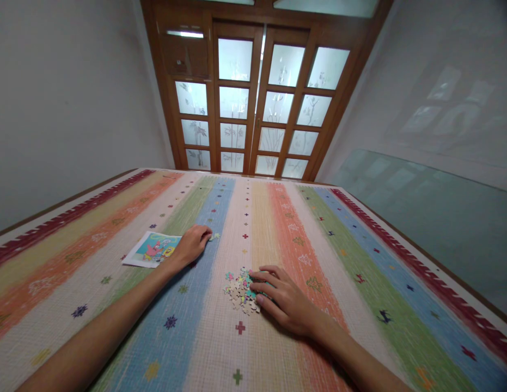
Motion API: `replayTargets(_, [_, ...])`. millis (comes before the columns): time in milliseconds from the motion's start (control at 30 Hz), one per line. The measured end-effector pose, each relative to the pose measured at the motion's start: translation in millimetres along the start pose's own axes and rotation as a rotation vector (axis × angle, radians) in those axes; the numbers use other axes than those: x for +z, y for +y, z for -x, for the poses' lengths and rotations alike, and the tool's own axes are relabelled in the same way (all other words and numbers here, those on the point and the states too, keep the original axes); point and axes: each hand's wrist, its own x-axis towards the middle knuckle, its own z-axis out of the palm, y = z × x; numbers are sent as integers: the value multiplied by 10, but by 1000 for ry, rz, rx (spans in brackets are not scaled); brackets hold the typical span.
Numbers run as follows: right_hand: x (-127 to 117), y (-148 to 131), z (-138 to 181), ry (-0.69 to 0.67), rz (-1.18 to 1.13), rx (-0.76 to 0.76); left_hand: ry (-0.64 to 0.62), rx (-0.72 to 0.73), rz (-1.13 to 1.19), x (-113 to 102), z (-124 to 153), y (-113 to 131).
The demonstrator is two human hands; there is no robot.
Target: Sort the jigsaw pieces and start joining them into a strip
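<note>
A small heap of loose puzzle pieces lies on the striped mat. My right hand rests on the heap's right side, fingers spread and curled lightly over the pieces. My left hand reaches farther out, fingers bent in a pinch on a single puzzle piece that lies on the mat at its fingertips. A cartoon picture card lies flat just left of that hand, partly under my wrist.
The mat has coloured stripes with small star and cross marks. A wooden door with frosted glass panes stands at the far end. White walls close both sides, and a glass panel runs along the right wall.
</note>
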Motion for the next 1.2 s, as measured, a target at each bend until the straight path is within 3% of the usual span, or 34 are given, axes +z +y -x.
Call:
replayTargets(233, [17,11,-6,-13,-23,3,45,-7,-75,-33,-5,-62])
replayTargets(367, [39,26,0,5,-22,6,38,41,-54,-143,67,48])
replayTargets(467, [34,28,6,11,-3,25,-47,123,6,-209,197,223])
replayTargets(600, [13,9,7,4,19,56,-277,291,190,-237,439,483])
replayTargets(733, [10,-32,-4,-16,32,56,-387,319,270,-214,625,660])
replayTargets(1200, [32,-69,-2,-62,25,20,-488,364,337,-85,748,849])
